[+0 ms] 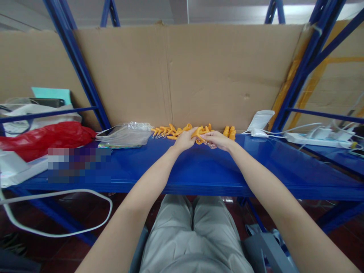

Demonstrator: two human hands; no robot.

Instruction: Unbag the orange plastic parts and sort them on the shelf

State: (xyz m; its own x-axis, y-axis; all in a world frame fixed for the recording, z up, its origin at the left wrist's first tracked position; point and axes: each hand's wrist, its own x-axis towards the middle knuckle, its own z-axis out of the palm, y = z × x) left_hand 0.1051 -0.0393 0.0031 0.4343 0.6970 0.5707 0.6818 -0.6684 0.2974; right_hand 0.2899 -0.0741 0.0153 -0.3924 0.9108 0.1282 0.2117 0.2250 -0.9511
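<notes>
Both my hands reach to the back of a blue metal shelf point(199, 170). My left hand point(184, 140) and my right hand point(217, 140) are closed together on one small orange plastic piece point(199, 133) with a bit of metal chain under it. More orange pieces lie in a row point(166, 131) to the left of my hands, against the cardboard. Two more orange pieces point(229, 132) stand just right of my right hand.
A clear plastic bag point(126, 134) lies left of the orange row. A red bag point(42, 138) and white items sit at far left. A white pouch point(260, 122), a power strip point(315, 139) and cables sit at right. Cardboard point(199, 76) backs the shelf, between blue uprights.
</notes>
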